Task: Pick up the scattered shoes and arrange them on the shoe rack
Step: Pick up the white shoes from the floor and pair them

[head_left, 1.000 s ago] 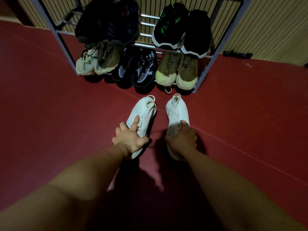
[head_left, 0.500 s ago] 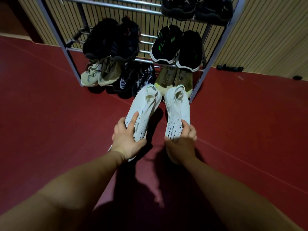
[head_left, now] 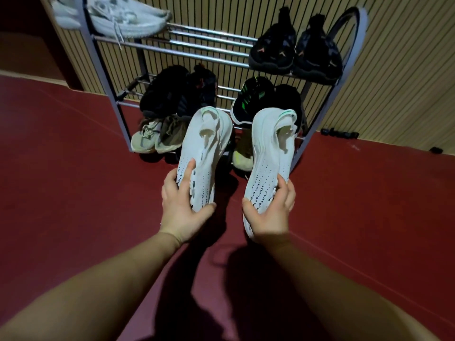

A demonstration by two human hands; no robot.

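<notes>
Two white knit shoes with black speckles are held up off the red floor, heels pointing toward the rack. My left hand grips the toe end of the left white shoe. My right hand grips the toe end of the right white shoe. The metal shoe rack stands just beyond them against the slatted wall. Both shoes hang in front of its lower tiers and hide part of the shoes there.
The rack holds pale grey sneakers top left, a black pair at right, black shoes and a black-green pair below, beige sneakers lowest. Small dark objects lie along the wall at right.
Both hands have lifted the white shoes from the floor and raised them toward the rack. The view has tilted up, showing the rack's upper tiers.
</notes>
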